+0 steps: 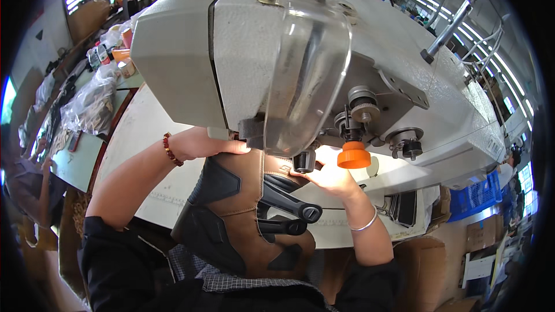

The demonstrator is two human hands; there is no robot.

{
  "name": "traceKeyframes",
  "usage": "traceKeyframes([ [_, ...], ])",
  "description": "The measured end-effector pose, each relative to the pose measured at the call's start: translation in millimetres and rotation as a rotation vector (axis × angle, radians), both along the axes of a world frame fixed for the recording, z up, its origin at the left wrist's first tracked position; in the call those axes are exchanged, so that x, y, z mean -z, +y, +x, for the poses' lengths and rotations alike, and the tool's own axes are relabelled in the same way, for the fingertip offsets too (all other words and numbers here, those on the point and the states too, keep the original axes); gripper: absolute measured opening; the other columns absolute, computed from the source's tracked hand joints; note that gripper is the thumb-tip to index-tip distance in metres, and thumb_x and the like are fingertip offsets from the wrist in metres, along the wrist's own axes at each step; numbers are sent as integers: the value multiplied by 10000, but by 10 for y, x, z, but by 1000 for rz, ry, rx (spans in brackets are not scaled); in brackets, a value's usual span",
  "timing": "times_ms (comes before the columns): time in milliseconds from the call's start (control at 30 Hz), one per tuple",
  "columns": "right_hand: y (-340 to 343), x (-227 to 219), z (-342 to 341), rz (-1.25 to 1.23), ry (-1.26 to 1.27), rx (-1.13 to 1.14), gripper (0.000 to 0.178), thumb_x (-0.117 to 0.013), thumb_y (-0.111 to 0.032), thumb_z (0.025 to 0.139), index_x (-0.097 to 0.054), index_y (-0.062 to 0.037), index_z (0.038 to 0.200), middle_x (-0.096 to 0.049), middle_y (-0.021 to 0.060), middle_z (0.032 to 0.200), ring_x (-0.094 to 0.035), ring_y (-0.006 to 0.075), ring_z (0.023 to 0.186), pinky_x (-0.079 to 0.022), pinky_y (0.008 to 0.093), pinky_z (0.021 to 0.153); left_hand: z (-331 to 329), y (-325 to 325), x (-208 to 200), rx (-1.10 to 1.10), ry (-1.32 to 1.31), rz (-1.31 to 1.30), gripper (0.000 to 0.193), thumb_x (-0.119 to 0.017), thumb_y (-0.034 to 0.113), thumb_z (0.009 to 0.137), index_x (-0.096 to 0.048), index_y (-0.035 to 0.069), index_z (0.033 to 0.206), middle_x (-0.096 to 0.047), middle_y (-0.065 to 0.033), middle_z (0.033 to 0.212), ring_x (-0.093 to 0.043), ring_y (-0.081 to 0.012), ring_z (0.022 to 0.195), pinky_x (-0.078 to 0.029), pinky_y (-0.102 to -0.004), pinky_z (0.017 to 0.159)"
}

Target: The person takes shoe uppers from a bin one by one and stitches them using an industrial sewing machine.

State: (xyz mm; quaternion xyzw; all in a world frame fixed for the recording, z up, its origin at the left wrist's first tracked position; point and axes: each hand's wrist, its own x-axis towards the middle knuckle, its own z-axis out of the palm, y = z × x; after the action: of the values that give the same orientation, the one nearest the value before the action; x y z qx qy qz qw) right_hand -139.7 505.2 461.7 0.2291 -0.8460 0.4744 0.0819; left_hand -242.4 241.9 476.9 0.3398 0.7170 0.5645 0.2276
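Observation:
A brown leather piece with black panels (231, 196), like a boot upper, hangs over the table edge toward my lap. Its far end lies under the head of a large pale sewing machine (243, 40). My left hand (202, 143) grips its far left edge, thumb on top; the other fingers are mostly hidden. On the right, my right hand (332, 178) pinches the piece near its lit far edge, its fingers partly behind the machine's parts. Two black straps with round ends (292, 205) stick out from the piece. The needle area is hidden by the machine head.
A clear plastic guard (309, 75) and an orange knob (354, 156) jut out close above my hands. Plastic bags (92, 101) cover a side table at left, where another person's arm (43, 188) shows. A blue crate (477, 197) and cardboard boxes (484, 233) stand at right.

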Motion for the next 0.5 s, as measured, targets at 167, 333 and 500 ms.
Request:
traceKeyframes([
  [167,114,251,-57,-102,-129,76,183,-686,-189,790,-682,-55,914,-678,52,798,-637,150,695,-498,259,624,-228,-109,153,132,-133,-75,564,-583,342,878,-421,50,1332,-489,-129,1311,-488,-289,1193,-419,-468,993],
  [333,149,322,-94,13,146,74,170,-563,-99,818,-663,-54,948,-642,26,782,-606,129,650,-490,262,581,-199,-92,78,207,48,-88,585,-482,409,913,-388,37,1354,-461,-150,1336,-490,-311,1190,-397,-513,1004],
  [500,218,423,-186,283,602,69,233,-413,-113,857,-636,-62,900,-474,-39,596,-464,91,449,-422,240,437,-238,-110,158,203,56,-76,596,-447,429,925,-368,43,1371,-443,-145,1357,-471,-295,1217,-368,-520,1028],
])
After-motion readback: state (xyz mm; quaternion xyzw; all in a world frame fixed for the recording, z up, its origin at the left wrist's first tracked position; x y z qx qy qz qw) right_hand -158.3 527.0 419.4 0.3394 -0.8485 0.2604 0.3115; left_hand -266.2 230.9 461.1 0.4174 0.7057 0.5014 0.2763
